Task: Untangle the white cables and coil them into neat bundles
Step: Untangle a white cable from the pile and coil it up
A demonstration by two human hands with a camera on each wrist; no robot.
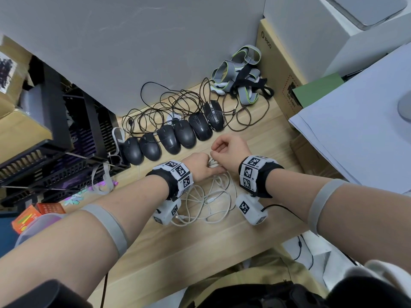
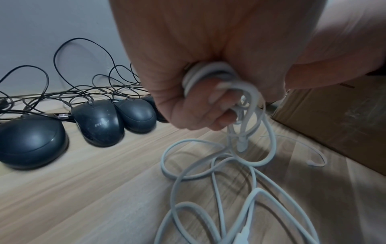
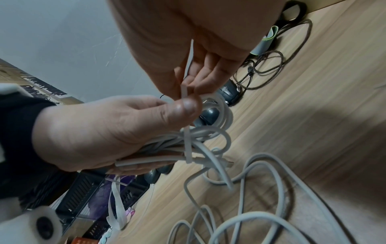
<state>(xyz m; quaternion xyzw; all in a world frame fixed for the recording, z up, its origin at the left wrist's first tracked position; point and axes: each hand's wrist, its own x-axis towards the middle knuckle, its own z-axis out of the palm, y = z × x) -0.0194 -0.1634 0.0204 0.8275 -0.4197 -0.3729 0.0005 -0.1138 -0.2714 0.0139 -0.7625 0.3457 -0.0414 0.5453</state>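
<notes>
My left hand [image 1: 201, 166] grips a coiled bundle of white cable [image 3: 167, 148], with fingers curled round it and the thumb [image 3: 186, 106] on top. A thin white tie [image 3: 186, 143] wraps round the bundle. My right hand [image 1: 224, 147] pinches the tie's free end [image 3: 184, 89] just above the left thumb. In the left wrist view the bundle [image 2: 208, 72] sits inside the left fist [image 2: 188, 102]. Loose white cables [image 1: 209, 201] trail from the bundle in tangled loops [image 2: 219, 181] on the wooden desk [image 1: 255, 134].
A row of black mice [image 1: 173, 136] with tangled black cords [image 1: 166, 103] lies just beyond my hands. Grey straps [image 1: 242, 72] and a cardboard box [image 1: 280, 70] are at the back right, white paper sheets [image 1: 355, 130] to the right, and black crates [image 1: 55, 141] to the left.
</notes>
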